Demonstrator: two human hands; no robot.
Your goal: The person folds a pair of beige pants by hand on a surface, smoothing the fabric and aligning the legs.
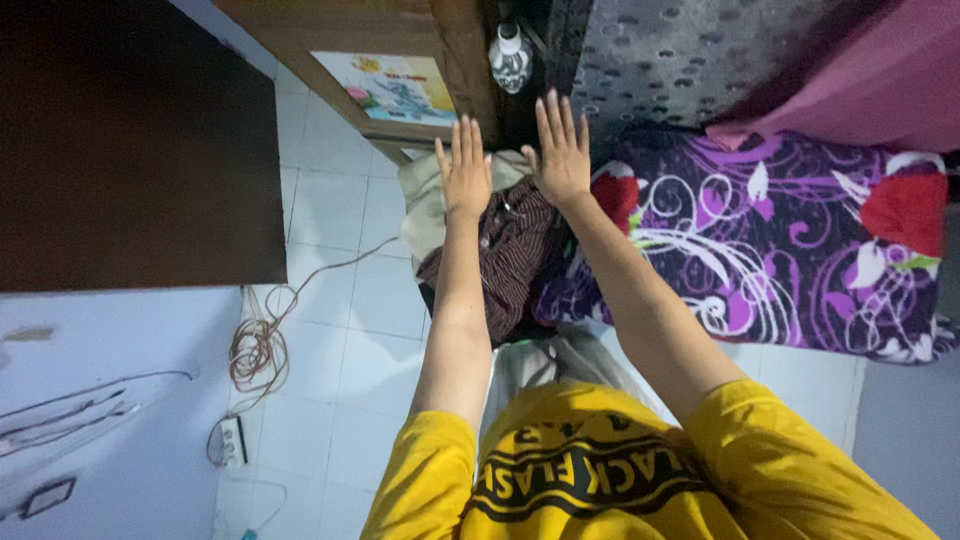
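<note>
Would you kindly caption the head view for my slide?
Both hands, left hand and right hand, stretched flat above a clothes pile beside a purple floral bedspread.

Hidden and cut off
2 forearms cover part of the clothes pile [512, 250]; the bedspread [800, 250] (right side) runs off-frame.

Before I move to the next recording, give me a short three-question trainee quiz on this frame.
1. True or false: both hands are empty, fingers stretched out flat.
2. Which lies right under the left hand? A) orange cable B) heap of clothes C) bottle
3. Fill in: the bedcover beside the right hand is mainly ____ with white swirls.

Key:
1. True; neither hand grips anything.
2. B, the heap of clothes; the orange cable lies coiled on the white tiled floor, and the bottle stands beyond the fingertips.
3. Purple; the bedcover also has red patches.
</note>
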